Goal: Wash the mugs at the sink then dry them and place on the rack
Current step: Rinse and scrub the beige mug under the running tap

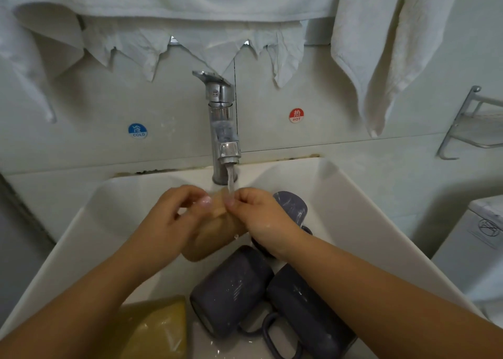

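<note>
A tan mug (215, 236) lies tilted under the running tap (223, 129), its mouth toward the water stream. My left hand (174, 219) grips its left side with curled fingers. My right hand (258, 217) pinches its rim from the right, right where the water falls. Several dark grey mugs lie in the white sink (351, 222): one behind my right hand (292, 206), one on its side at the front (231, 288), and one beside it with its handle forward (307, 312). My right wrist hides part of another dark mug.
A yellow sponge (160, 328) sits at the sink's front left. White towels (381, 45) and cloths hang on the wall above. A metal wall rack (473, 124) is mounted at the right, with a white appliance (473, 249) below it.
</note>
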